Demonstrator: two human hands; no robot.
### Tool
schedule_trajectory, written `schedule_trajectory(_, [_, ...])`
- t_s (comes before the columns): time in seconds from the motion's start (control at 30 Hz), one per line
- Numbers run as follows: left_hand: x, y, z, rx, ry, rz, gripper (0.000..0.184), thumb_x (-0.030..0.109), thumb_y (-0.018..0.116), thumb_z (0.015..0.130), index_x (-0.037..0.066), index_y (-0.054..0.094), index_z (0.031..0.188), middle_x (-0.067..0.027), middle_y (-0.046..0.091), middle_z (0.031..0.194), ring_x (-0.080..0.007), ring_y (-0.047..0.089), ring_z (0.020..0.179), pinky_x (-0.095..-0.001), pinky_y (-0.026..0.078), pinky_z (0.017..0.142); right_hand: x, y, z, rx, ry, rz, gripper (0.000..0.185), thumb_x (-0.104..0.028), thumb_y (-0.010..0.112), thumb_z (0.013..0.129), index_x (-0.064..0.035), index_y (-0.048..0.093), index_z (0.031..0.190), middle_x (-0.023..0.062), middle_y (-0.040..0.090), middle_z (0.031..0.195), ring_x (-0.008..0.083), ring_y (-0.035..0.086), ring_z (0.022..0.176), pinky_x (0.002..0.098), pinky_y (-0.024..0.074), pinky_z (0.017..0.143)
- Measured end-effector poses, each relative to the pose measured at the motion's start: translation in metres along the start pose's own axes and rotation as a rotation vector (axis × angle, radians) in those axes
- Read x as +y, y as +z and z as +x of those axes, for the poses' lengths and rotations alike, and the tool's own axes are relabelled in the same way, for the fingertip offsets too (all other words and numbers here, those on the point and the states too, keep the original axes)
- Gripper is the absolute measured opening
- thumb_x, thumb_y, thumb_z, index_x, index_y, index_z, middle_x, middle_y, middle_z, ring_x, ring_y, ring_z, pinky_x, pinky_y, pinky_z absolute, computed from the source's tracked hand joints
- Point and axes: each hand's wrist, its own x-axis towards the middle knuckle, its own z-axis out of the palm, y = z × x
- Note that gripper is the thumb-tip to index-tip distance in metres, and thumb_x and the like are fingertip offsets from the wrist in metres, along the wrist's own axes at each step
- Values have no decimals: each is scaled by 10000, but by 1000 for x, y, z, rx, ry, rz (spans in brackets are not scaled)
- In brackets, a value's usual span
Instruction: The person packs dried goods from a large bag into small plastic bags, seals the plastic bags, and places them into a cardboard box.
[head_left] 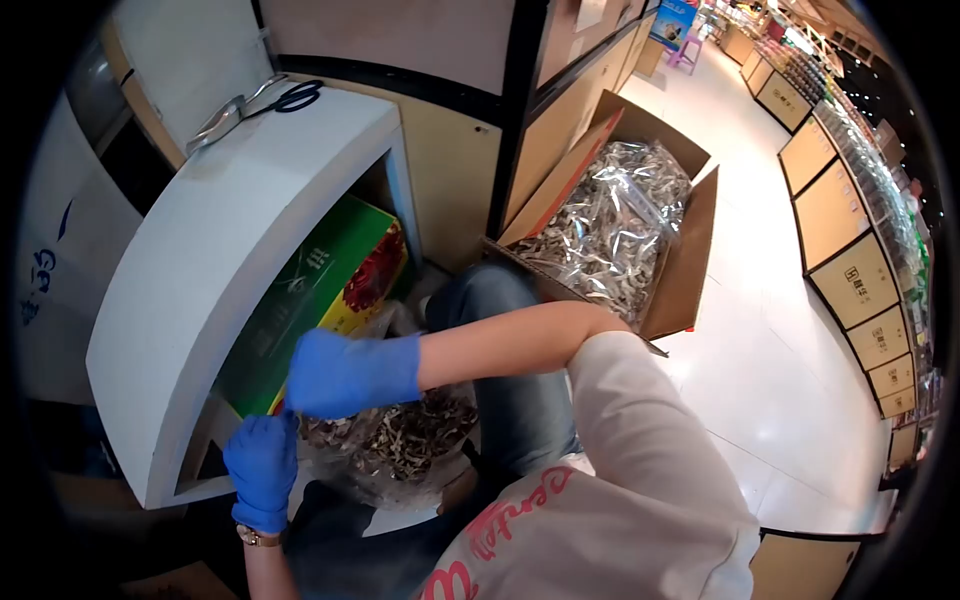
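Observation:
Both of my hands wear blue gloves and meet in front of a green box [290,310] inside the white curved shelf unit [240,180]. My left hand [262,470] is low, with a watch [257,537] at its wrist and its fingers curled closed. My right hand [345,375] reaches across from the right, just above it, its fingers closed and pointing down. Whatever is between the fingers is too small to make out. Under and beside my hands, a clear plastic bag [400,445] of dark dried strips lies open between my legs.
An open cardboard box [690,260] with a clear bag of dried pieces [615,225] stands ahead to the right. Scissors [297,96] and a metal tool [217,124] lie on the white top. Display cabinets [860,285] line the far right, across the tiled floor.

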Motion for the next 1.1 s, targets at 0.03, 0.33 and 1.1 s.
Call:
schedule_trajectory(0.03, [-1,2,0,-26,6,12,101,179,659,819,100,597,829,-89,516,688,-288,543,658,-412,426,555,-2,5,1,-10,9,-10,100,-185,633,660,-106,633,598,86,591,547,279,607,525,380,426,435])
schedule_trajectory(0.33, [-19,-9,-30,-80,74,-27,318,165,666,795,79,643,1101,-60,591,746,-239,591,696,-371,456,554,10,-12,-18,-60,-79,83,119,-228,627,713,-125,636,654,61,591,569,266,620,562,401,455,465])
schedule_trajectory(1.1, [12,32,8,141,194,-203,363,273,689,823,139,617,1153,-49,599,805,-263,589,733,-420,475,621,14,-12,-72,-204,29,228,109,-209,608,772,-117,561,804,81,593,657,326,595,596,431,450,503])
